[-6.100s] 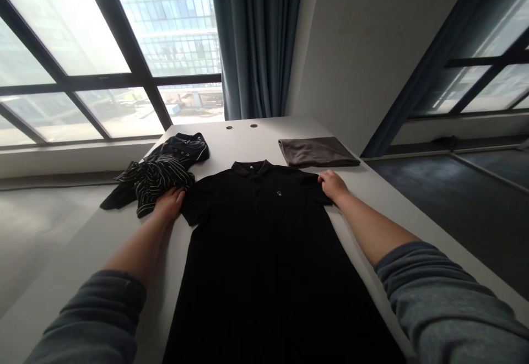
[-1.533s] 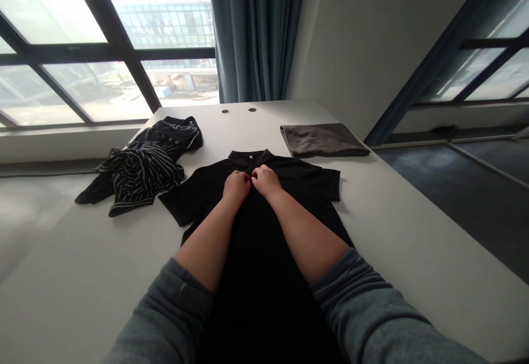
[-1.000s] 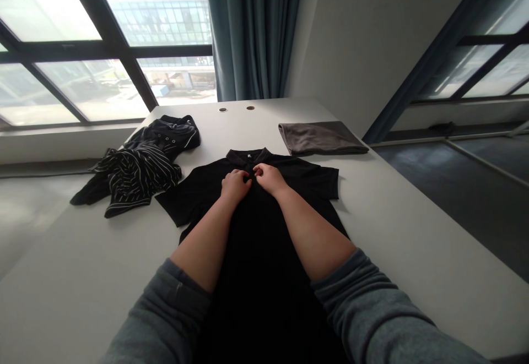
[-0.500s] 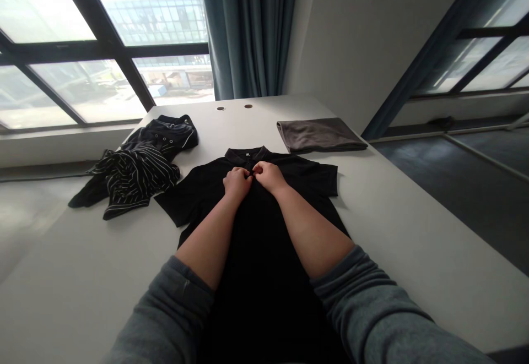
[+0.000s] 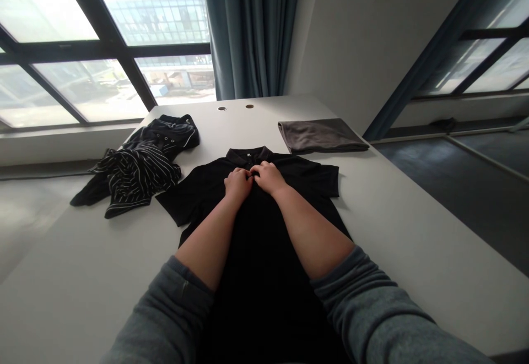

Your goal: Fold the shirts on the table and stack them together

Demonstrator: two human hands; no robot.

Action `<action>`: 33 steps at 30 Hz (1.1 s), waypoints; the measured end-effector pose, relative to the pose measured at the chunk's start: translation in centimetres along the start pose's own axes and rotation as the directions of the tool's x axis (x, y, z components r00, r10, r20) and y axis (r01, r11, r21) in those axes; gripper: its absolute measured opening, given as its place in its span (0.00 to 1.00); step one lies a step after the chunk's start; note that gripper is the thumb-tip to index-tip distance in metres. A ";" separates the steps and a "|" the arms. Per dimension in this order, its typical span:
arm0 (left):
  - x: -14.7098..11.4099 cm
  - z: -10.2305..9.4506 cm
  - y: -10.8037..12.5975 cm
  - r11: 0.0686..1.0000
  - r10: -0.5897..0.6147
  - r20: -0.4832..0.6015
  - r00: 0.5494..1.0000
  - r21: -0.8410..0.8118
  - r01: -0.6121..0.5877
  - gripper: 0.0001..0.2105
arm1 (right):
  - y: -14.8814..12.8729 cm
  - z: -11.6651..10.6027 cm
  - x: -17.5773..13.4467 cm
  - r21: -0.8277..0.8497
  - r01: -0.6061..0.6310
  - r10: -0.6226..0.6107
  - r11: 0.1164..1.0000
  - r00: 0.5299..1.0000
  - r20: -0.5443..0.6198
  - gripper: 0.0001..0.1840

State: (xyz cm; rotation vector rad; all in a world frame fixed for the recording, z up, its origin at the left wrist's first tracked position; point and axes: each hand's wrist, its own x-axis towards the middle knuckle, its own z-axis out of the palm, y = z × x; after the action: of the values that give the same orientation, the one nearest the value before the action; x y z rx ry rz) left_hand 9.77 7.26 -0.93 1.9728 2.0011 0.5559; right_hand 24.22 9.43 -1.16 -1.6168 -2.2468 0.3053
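Head view: black polo shirt (image 5: 268,287) lay face up on the white desk (image 5: 405,232), collar (image 5: 235,157) toward the far end, short sleeves spread to either side, lower part running out of sight at the bottom edge. Left hand (image 5: 237,184) and right hand (image 5: 269,177) met at the front opening, just below the collar. Grip of each: fingers curled in, thumb and fingertips nearly together, pinching the shirt's front; the fabric between them too dark and small to make out, so could not tell whether a button was held. Forearms reached in over the shirt's body, grey-blue cuffs (image 5: 182,287) bunched near the elbows. Small white label inside the neck. To the left, close by the shirt's sleeve, a crumpled black garment with white stripes (image 5: 134,174), heaped against a dark garment with pale round fittings (image 5: 167,135). Beyond the shirt, on the right, a grey-brown cloth (image 5: 324,135), folded flat near the desk's edge. Two round holes (image 5: 222,109) in the far desktop; behind that, a blue curtain (image 5: 252,33) beside a bright window.
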 end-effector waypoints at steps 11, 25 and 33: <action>-0.7 -0.9 0.2 0.994 0.009 0.032 0.999 0.110 -0.012 0.10 | -0.2 -0.3 0.2 -0.017 0.012 -0.011 1.000 0.998 0.056 0.12; -2.6 -3.6 1.7 0.993 0.031 -0.018 0.999 -0.118 -0.033 0.07 | -2.0 -4.5 -2.2 0.062 0.028 -0.031 0.998 0.998 0.049 0.13; -9.4 -4.3 0.8 0.949 0.045 -0.034 0.998 -0.309 -0.054 0.05 | -4.0 -5.0 -9.3 0.211 0.075 -0.076 0.975 0.997 -0.006 0.10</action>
State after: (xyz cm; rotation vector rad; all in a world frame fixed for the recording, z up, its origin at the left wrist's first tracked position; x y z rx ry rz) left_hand 8.80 -2.42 2.62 1.8341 1.7545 0.8556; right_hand 25.37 -0.82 3.45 -1.4191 -2.1881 0.5074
